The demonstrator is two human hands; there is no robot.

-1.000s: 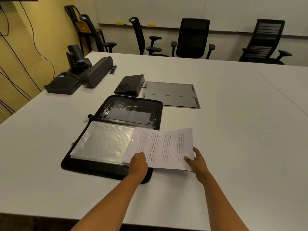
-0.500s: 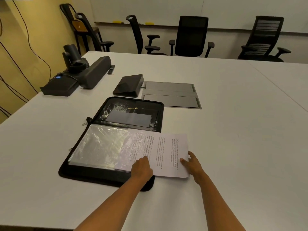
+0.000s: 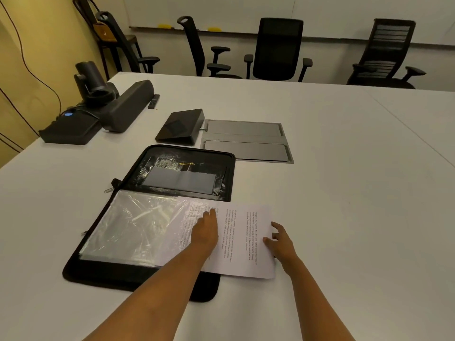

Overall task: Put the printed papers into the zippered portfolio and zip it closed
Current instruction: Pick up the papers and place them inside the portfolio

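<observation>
The black zippered portfolio (image 3: 103, 274) lies open on the white table, its near half covered by a clear plastic sleeve (image 3: 133, 222). The printed papers (image 3: 243, 242) lie partly inside that sleeve, their right part sticking out past the portfolio's edge. My left hand (image 3: 205, 232) rests flat on the papers at the sleeve's opening, fingers pointing away. My right hand (image 3: 279, 242) touches the papers' right edge with fingers spread. The zipper pull (image 3: 108, 190) lies at the portfolio's left hinge.
A black wedge-shaped device (image 3: 181, 127) and a grey flush cable hatch (image 3: 246, 142) sit just beyond the portfolio. A conference camera (image 3: 92, 82), speaker bar (image 3: 126, 107) and black box (image 3: 69, 129) stand at the far left. Office chairs (image 3: 278, 50) line the far table edge.
The papers have slid left, further into the clear sleeve. My left hand moved forward onto the sheet, and my right hand followed the papers' right edge leftward.
</observation>
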